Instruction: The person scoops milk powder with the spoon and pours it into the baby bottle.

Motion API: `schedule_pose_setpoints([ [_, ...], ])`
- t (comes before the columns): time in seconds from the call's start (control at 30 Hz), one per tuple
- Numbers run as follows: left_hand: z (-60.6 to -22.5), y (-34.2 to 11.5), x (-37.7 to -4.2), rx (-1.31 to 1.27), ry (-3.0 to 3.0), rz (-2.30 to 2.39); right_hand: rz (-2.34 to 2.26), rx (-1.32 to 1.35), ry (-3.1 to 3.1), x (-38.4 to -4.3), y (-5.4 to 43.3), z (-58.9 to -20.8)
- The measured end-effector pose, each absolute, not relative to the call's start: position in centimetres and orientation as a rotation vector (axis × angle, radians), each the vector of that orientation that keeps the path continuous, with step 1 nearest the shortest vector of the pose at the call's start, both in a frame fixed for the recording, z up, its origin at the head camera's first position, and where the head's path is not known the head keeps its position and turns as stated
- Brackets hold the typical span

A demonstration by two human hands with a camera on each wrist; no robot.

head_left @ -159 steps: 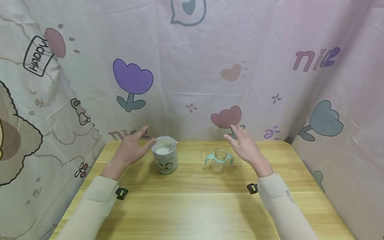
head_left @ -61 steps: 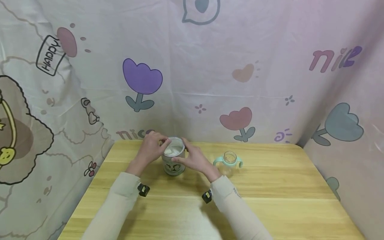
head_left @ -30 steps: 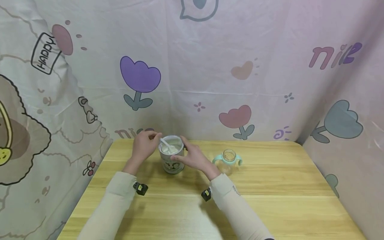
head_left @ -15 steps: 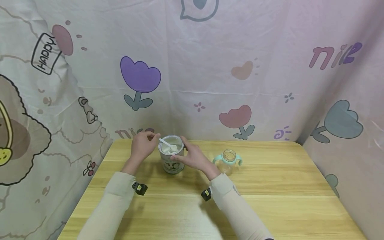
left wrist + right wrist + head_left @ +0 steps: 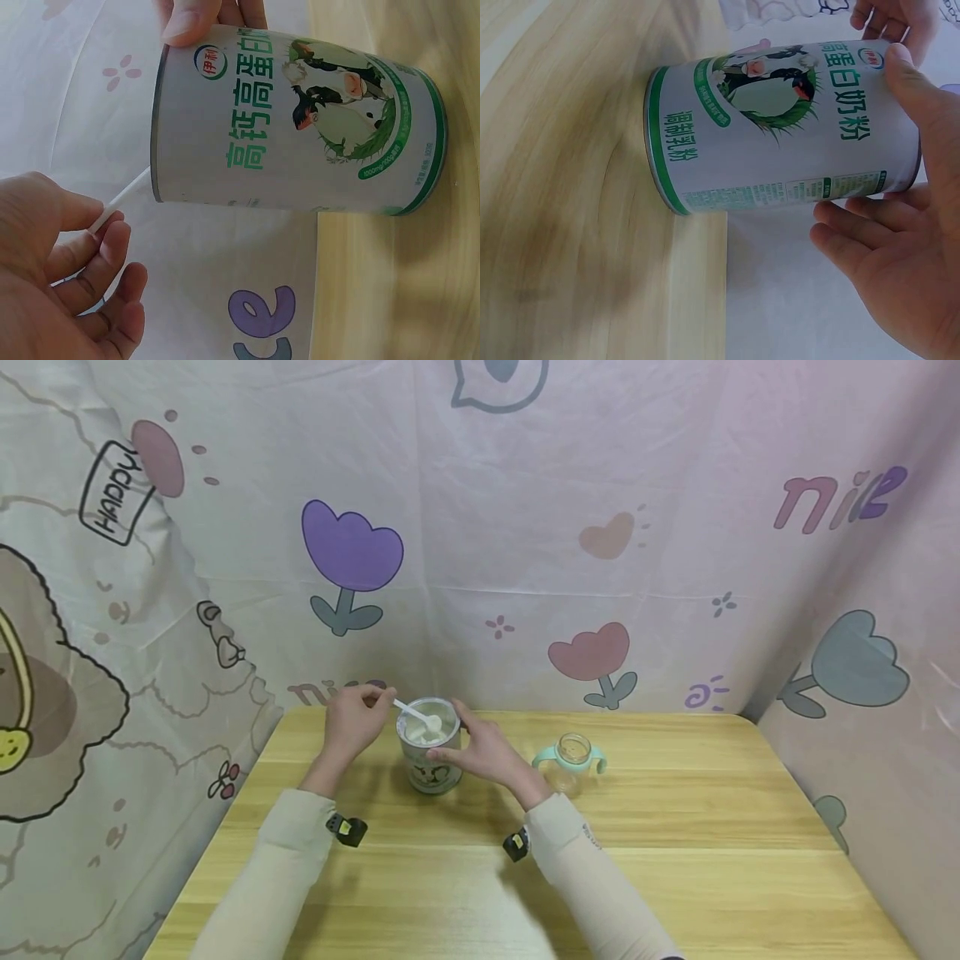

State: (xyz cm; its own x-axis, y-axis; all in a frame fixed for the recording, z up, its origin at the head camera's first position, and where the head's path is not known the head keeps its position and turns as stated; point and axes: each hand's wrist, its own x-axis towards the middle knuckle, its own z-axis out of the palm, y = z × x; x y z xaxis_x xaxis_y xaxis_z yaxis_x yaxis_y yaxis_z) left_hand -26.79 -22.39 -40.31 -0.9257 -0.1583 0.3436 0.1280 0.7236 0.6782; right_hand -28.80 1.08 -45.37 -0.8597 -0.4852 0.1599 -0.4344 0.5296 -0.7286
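An open can of milk powder (image 5: 432, 770), white with green trim and a cow picture, stands upright on the table. My right hand (image 5: 491, 752) grips it near the rim, thumb at the front and fingers around the right side, as the right wrist view (image 5: 900, 232) also shows. Between thumb and fingertips my left hand (image 5: 356, 720) pinches the thin handle of a white scoop (image 5: 417, 713). The scoop slants over the can's left rim, its bowl holding pale powder inside the can's mouth. In the left wrist view, only the scoop's handle (image 5: 124, 196) shows.
A clear baby bottle (image 5: 573, 762) with mint-green handles and no lid stands right of the can, close to my right wrist. The wooden table (image 5: 720, 810) ends at a printed cloth backdrop (image 5: 480, 527) behind and on both sides.
Both hands came in from the sides to the can. My left hand took hold of the scoop, dipped it in the powder and has since drawn slightly left, raising the filled bowl. My right hand stays still.
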Motion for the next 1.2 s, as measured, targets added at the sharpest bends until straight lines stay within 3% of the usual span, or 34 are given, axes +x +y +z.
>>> schedule_pose_setpoints([
  [1.2,-38.0,-21.6,-26.7,0.043,-2.448,-1.138,-1.271,-0.713,2.792,-28.9,3.9,-43.1],
])
